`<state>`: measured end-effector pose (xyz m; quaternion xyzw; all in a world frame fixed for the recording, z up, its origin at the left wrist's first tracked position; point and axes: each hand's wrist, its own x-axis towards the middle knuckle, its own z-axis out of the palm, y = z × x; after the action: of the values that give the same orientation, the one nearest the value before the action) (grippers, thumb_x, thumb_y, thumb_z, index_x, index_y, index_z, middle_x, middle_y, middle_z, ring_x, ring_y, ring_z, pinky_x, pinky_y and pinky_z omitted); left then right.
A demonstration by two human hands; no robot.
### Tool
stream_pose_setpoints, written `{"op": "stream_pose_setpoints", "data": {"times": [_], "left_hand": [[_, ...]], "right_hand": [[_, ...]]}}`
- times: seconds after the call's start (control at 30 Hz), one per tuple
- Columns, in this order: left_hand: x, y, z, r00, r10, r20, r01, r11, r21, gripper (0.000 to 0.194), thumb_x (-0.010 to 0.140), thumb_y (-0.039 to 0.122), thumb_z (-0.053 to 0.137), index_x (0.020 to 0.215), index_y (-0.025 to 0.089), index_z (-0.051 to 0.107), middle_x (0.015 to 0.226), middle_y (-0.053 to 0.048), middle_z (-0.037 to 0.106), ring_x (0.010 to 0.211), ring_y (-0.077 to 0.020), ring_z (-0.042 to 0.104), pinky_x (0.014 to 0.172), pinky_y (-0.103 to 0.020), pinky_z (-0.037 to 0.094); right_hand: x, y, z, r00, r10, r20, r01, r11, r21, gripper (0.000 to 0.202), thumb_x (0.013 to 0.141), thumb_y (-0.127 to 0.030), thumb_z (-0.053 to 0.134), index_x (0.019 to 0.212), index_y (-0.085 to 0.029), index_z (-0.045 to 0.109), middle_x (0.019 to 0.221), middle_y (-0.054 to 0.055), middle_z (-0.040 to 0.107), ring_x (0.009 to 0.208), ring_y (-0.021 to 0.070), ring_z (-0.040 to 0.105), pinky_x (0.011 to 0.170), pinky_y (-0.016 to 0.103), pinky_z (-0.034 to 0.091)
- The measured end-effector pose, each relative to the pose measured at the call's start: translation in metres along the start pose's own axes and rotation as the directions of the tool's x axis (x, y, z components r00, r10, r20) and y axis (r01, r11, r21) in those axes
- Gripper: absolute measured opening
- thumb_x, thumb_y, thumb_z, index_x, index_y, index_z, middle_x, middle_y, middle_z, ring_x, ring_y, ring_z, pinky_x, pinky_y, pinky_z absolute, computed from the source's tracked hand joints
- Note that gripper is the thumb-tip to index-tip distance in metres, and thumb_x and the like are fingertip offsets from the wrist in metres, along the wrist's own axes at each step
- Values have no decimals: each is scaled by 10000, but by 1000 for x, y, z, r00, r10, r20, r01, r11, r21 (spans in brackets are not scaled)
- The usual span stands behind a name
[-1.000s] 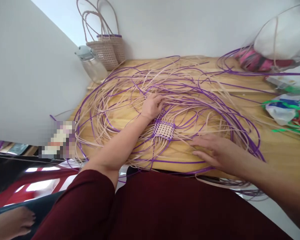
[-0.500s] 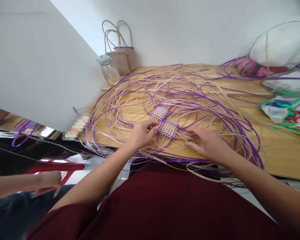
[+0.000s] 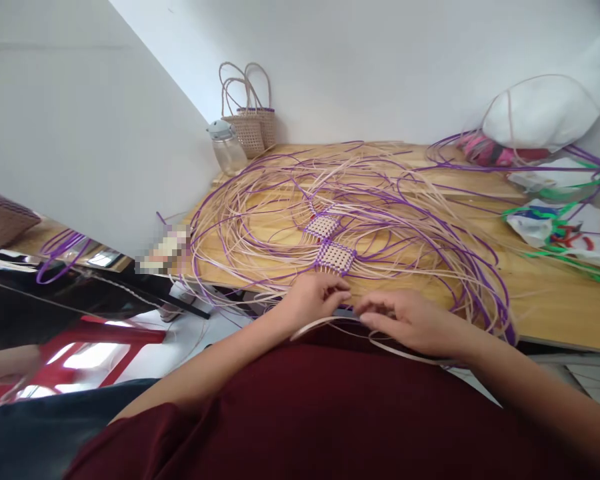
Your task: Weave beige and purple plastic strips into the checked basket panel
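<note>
Two small woven squares in beige and purple, a nearer one (image 3: 336,257) and a farther one (image 3: 323,227), lie joined on the wooden table, long loose strands (image 3: 415,207) fanning out around them. Just below the nearer square is my left hand (image 3: 317,300), its fingers bent and pressed together; anything between them is too small to make out. My right hand (image 3: 405,319) is beside it at the table's front edge, fingers curled, with a pale strand (image 3: 400,352) passing at its fingertips. What its fingers grip is unclear.
At the back left stand woven baskets (image 3: 253,130) and a clear jar (image 3: 229,153). A white bundle (image 3: 543,112) and a plastic bag with green and red strands (image 3: 570,230) lie on the right. Another person's arm (image 3: 13,363) shows at lower left near a red stool (image 3: 100,347).
Both my hands have moved down from the nearer square to the table's front edge and closer together. The other person's hand has moved left. The view has shifted slightly.
</note>
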<state>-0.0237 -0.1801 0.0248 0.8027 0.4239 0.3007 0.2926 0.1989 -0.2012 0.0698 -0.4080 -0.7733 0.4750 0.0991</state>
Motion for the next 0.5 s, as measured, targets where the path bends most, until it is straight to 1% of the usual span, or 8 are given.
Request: {"op": "stream_pose_setpoints", "data": {"times": [0.03, 0.07, 0.13, 0.2, 0.3, 0.37, 0.4, 0.5], "left_hand": [[-1, 1, 3, 998, 23, 56, -26, 998, 62, 184, 899, 212, 539, 934, 186, 717, 847, -35, 735, 761, -148, 654, 737, -256, 492], [-3, 2, 5, 995, 45, 93, -57, 990, 131, 198, 902, 192, 519, 943, 180, 713, 862, -43, 734, 793, -160, 656, 762, -267, 493], [-7, 3, 7, 989, 83, 124, -115, 953, 279, 193, 899, 181, 515, 952, 157, 699, 902, -73, 726, 873, -195, 652, 830, -305, 490], [-11, 3, 7, 986, 97, 135, -143, 909, 392, 179, 896, 200, 535, 973, 135, 683, 935, -99, 718, 916, -224, 644, 873, -343, 486], [-16, 3, 6, 981, 109, 158, -170, 879, 446, 176, 913, 216, 527, 961, 128, 672, 950, -112, 718, 922, -237, 648, 904, -381, 488], [-16, 3, 7, 983, 137, 124, -176, 899, 402, 175, 920, 214, 520, 970, 133, 667, 984, -115, 720, 946, -236, 655, 921, -388, 494], [-16, 3, 9, 984, 154, 86, -175, 918, 355, 179, 918, 206, 520, 1003, 138, 661, 1029, -117, 718, 982, -233, 655, 935, -385, 498], [-10, 2, 16, 980, 194, -46, -183, 965, 186, 332, 900, 188, 525, 1225, 160, 587, 1305, -141, 627, 1230, -237, 578, 1048, -397, 464]], "right_hand": [[6, 6, 4, 994, 93, -52, -83, 984, 157, 239, 915, -345, 553, 1056, -187, 663, 853, 43, 671, 732, 146, 640, 670, 266, 518], [12, 11, 8, 981, 182, -62, -152, 930, 335, 254, 911, -347, 559, 1084, -176, 632, 825, 38, 650, 695, 137, 637, 631, 256, 524], [23, 20, 17, 956, 295, 2, -228, 734, 640, 259, 901, -334, 577, 1092, -158, 592, 790, 27, 623, 638, 117, 632, 570, 228, 526], [31, 25, 26, 945, 324, 41, -221, 544, 809, 236, 876, -302, 624, 1053, -151, 585, 802, 27, 625, 620, 97, 629, 546, 194, 523], [39, 28, 34, 947, 322, -27, -98, 366, 926, 214, 814, -222, 698, 984, -176, 576, 823, 2, 627, 615, 69, 617, 527, 150, 511], [45, 24, 32, 951, 302, -73, -24, 307, 952, 207, 796, -195, 711, 947, -190, 571, 812, -15, 619, 613, 61, 605, 513, 135, 499], [48, 21, 28, 954, 286, -92, 3, 298, 955, 189, 797, -200, 709, 928, -189, 574, 812, -17, 617, 608, 59, 597, 504, 134, 493], [59, 5, 12, 959, 214, -185, 95, 371, 924, 132, 814, -239, 693, 899, -173, 617, 845, -3, 622, 615, 61, 583, 501, 144, 490]]}}
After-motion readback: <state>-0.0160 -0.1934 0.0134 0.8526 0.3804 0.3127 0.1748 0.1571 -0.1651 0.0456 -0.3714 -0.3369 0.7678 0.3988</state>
